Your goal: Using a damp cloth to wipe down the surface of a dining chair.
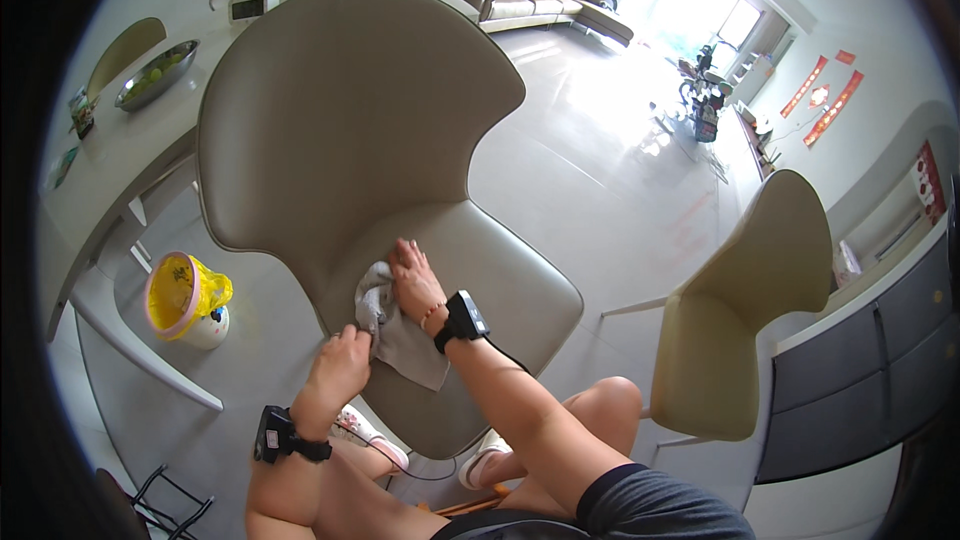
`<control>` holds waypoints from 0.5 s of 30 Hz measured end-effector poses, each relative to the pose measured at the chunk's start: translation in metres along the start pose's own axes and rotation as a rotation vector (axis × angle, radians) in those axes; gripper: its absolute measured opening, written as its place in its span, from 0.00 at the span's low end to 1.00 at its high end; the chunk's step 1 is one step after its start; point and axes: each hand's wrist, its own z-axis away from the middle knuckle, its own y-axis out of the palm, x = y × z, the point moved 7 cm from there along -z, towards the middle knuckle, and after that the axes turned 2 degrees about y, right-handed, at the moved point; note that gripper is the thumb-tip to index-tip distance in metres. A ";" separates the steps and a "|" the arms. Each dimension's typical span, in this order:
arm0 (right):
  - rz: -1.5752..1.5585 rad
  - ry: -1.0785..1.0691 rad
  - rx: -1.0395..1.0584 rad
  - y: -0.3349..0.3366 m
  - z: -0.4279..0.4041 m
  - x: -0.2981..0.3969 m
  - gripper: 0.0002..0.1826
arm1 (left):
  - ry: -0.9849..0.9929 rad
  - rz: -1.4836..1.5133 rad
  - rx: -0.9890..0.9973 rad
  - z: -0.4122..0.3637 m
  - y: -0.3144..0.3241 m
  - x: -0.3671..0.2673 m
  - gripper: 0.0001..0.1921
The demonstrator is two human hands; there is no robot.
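Observation:
A taupe leather-look chair (360, 105) faces me, its curved backrest on the far side of the seat. A grey cloth (409, 352) lies bunched and partly spread on the seat. My right hand (416, 281) rests on the seat at the cloth's upper edge, palm down, fingers pointing to the backrest. At the seat's left edge my left hand (341, 366) has its fingers curled beside the cloth's left side; whether they pinch it is hard to tell. Both wrists wear black strapped devices.
A white table (150, 135) at the left holds a metal bowl of green fruit (157, 76). Below it stands a bin with a yellow liner (180, 296). Another chair (705, 367) stands at the right, near a dark cabinet (847, 367). A thin cable crosses near my feet.

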 end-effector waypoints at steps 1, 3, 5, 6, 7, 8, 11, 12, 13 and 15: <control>-0.033 -0.060 0.049 0.002 0.010 0.020 0.31 | 0.005 0.021 0.026 0.007 -0.003 0.002 0.05; -0.091 -0.198 0.106 -0.003 0.039 0.046 0.31 | 0.069 0.108 0.029 0.011 -0.002 -0.006 0.05; -0.089 -0.295 0.096 -0.014 0.076 0.057 0.27 | 0.072 0.131 0.073 0.007 0.003 -0.017 0.07; -0.134 -0.117 0.124 -0.025 0.095 0.058 0.26 | 0.099 0.160 0.095 0.008 0.007 -0.022 0.08; -0.126 -0.116 0.111 -0.045 0.112 0.056 0.26 | 0.133 0.191 0.115 0.004 0.010 -0.031 0.09; -0.064 -0.083 0.020 -0.055 0.134 0.036 0.27 | 0.226 0.245 0.126 -0.003 0.012 -0.052 0.08; -0.025 0.089 0.010 -0.089 0.182 -0.005 0.31 | 0.409 0.330 0.118 -0.010 0.031 -0.097 0.08; 0.001 0.174 -0.071 -0.101 0.193 -0.016 0.31 | 0.426 0.275 0.103 -0.010 0.033 -0.109 0.08; 0.082 0.235 -0.154 -0.107 0.204 -0.047 0.30 | 0.455 0.225 0.086 -0.014 0.034 -0.122 0.08; 0.092 0.314 -0.309 -0.117 0.214 -0.095 0.30 | 0.458 0.220 0.088 -0.018 0.038 -0.127 0.10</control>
